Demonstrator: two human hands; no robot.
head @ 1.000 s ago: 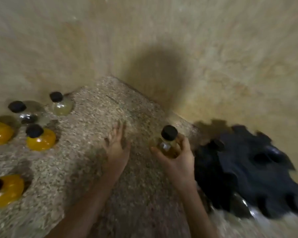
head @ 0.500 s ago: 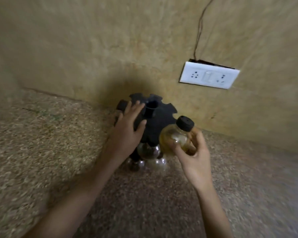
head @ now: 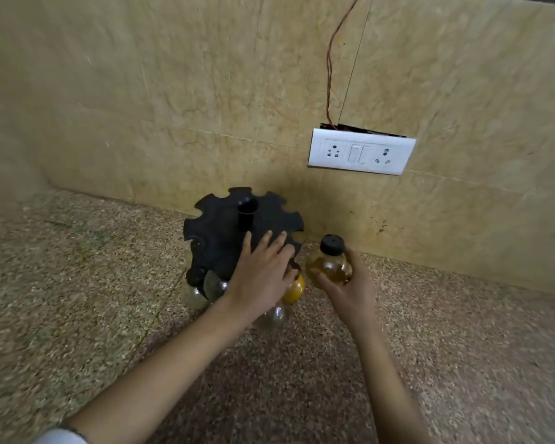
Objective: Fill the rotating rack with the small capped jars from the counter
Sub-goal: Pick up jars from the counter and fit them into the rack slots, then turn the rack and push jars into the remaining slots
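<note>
A black notched rotating rack [head: 221, 232] stands on the speckled counter against the wall. My left hand [head: 263, 274] lies flat on the rack's front right edge, fingers spread. My right hand [head: 346, 286] grips a small round jar [head: 329, 267] of pale amber contents with a black cap, held upright just right of the rack. A yellow jar [head: 295, 291] hangs in the rack under my left hand. Clear jars [head: 213, 285] hang lower at the rack's front; another clear one [head: 274, 317] shows below my left wrist.
The tan tiled wall runs right behind the rack. A white socket and switch plate [head: 361, 152] is fixed on it at upper right, with a thin wire [head: 330, 59] rising from it. The granite counter [head: 77, 299] spreads left, right and toward me.
The view swung right from the loose jars to the rack. My left hand slid from the rack's left side to its front right edge, and the rack appears turned. The held jar stays beside it.
</note>
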